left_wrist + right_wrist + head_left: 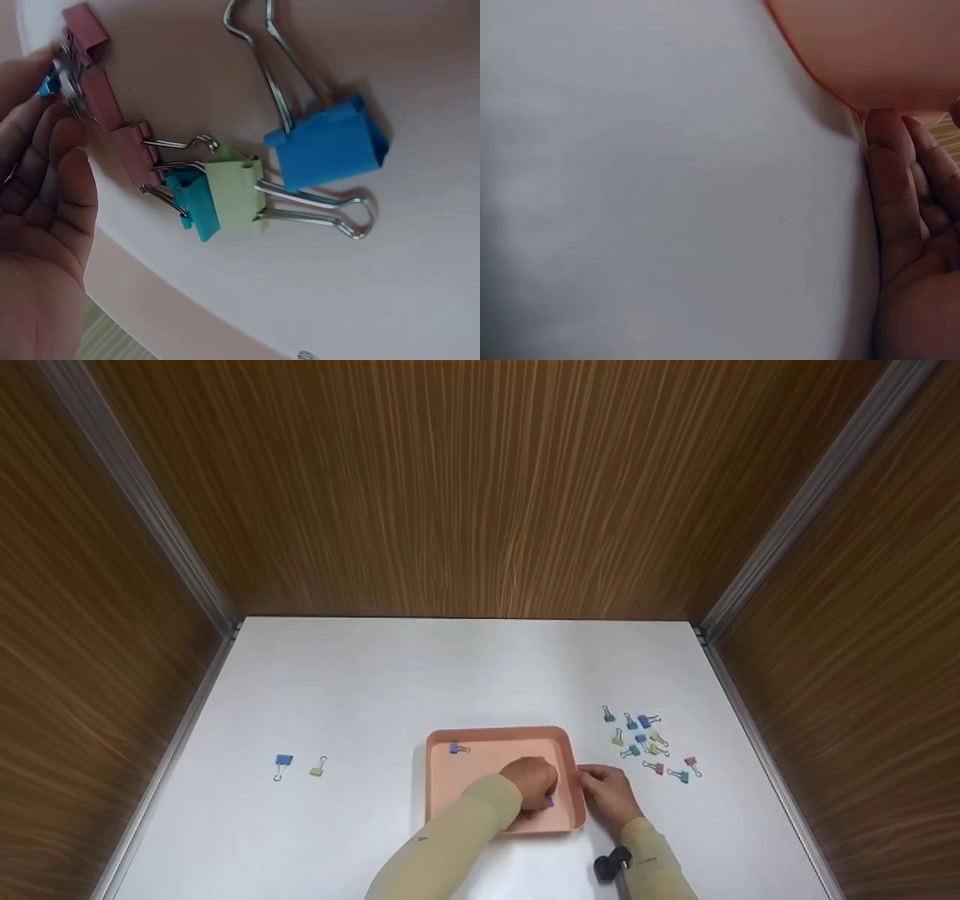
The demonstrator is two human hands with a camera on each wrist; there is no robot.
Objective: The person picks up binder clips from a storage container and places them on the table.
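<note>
My left hand reaches down inside the shallow pink tray. In the left wrist view, its thumb and fingers pinch a binder clip; silver handles and a bit of blue show, the rest is hidden. Around it lie pink clips, a teal clip, a pale yellow-green clip and a blue clip. Another blue clip rests near the tray's far left corner. At the tray's right side, my right hand holds the edge, with fingertips against its outer wall.
Several mixed-colour binder clips lie scattered right of the tray. Left of it are a blue clip and a yellow clip. Wood-grained panels enclose the white table at the back and sides.
</note>
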